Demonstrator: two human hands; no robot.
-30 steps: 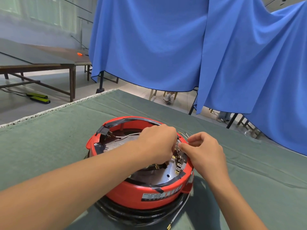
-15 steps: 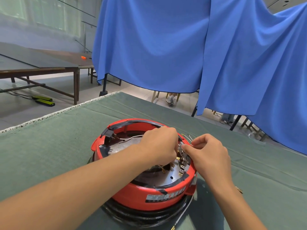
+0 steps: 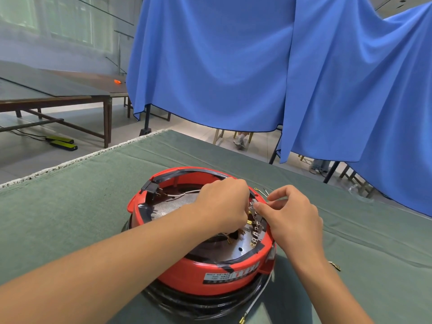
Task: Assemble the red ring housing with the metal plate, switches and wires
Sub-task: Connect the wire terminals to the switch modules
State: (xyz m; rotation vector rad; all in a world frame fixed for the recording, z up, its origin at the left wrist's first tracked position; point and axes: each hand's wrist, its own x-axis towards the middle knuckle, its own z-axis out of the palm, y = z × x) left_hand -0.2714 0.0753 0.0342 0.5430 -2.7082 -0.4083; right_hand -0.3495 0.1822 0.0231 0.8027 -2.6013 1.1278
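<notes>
The red housing [image 3: 210, 274] sits on the green-covered table [image 3: 70, 206], its metal plate [image 3: 229, 251] inside the ring. The left hand [image 3: 224, 206] reaches over the plate with fingers curled down among the terminals [image 3: 256, 230]; what they grip is hidden. The right hand [image 3: 292, 218] pinches a small part at the rim, thumb against forefinger. A white wire [image 3: 257, 300] trails out below.

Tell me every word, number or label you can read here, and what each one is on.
Nothing here reads clearly.
White label on the red ring housing: small dark lines of print, too blurred to read.
Red and white marking beside that label: large characters, too blurred and skewed to make out.
No other text shows.
</notes>
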